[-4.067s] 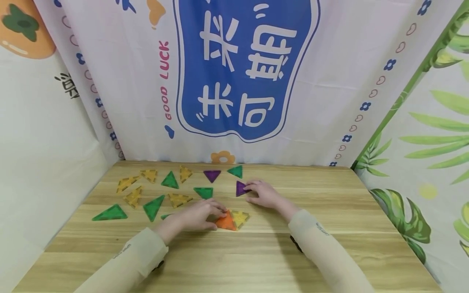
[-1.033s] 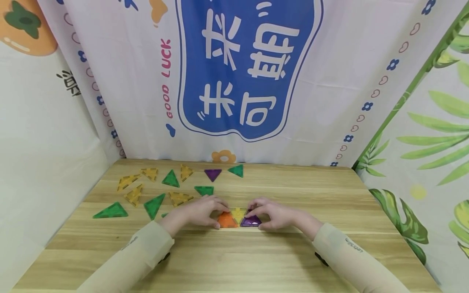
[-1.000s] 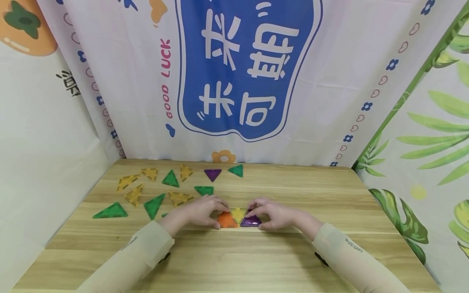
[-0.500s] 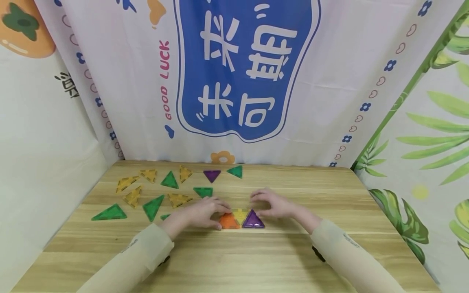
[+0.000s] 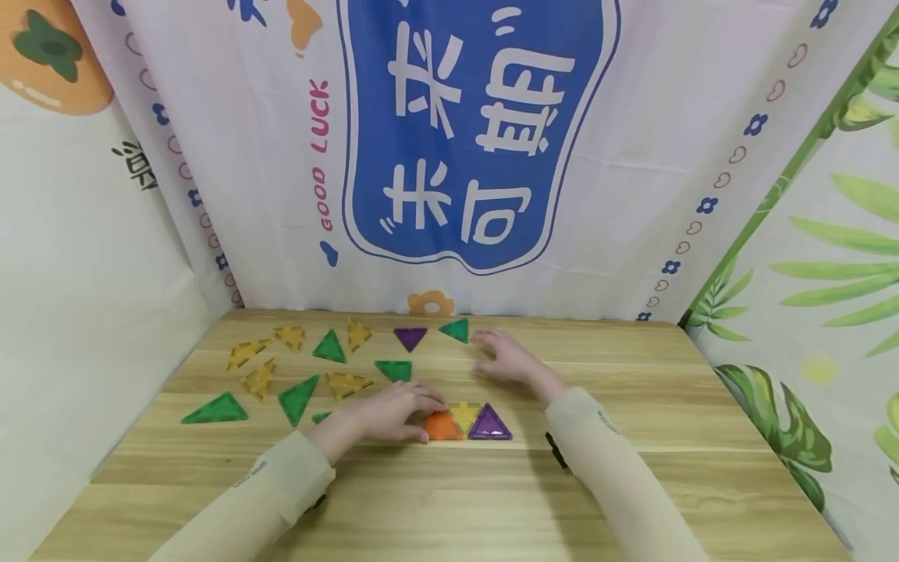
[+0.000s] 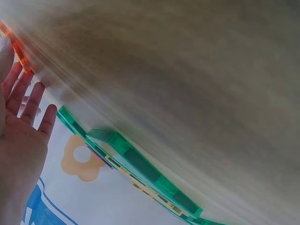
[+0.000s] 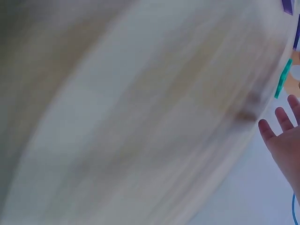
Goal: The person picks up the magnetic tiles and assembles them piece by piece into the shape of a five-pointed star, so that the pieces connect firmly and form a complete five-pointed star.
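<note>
My left hand (image 5: pixel 395 411) holds the left side of an orange triangular magnetic tile (image 5: pixel 445 427), thumb at its lower corner and a fingertip at its top. A yellow triangular tile (image 5: pixel 463 414) lies against the orange one, and a purple triangular tile (image 5: pixel 490 424) adjoins the yellow. In the left wrist view, the fingers reach the orange tile (image 6: pixel 18 50). My right hand (image 5: pixel 513 361) is just right of a green triangular tile (image 5: pixel 456 330) at the table's back. Its spread fingers are apart from that green tile (image 7: pixel 282 78) in the right wrist view.
Several amber triangular tiles (image 5: pixel 258 379) and green tiles (image 5: pixel 298 400) lie scattered on the left of the wooden table (image 5: pixel 449 499). Another purple triangle (image 5: pixel 410 337) lies near the back. A printed cloth (image 5: pixel 646 195) hangs behind the table's back edge.
My right hand brought a purple tile down beside the yellow one, let it go, then moved back and left toward the green tile. The left hand has stayed at the orange tile.
</note>
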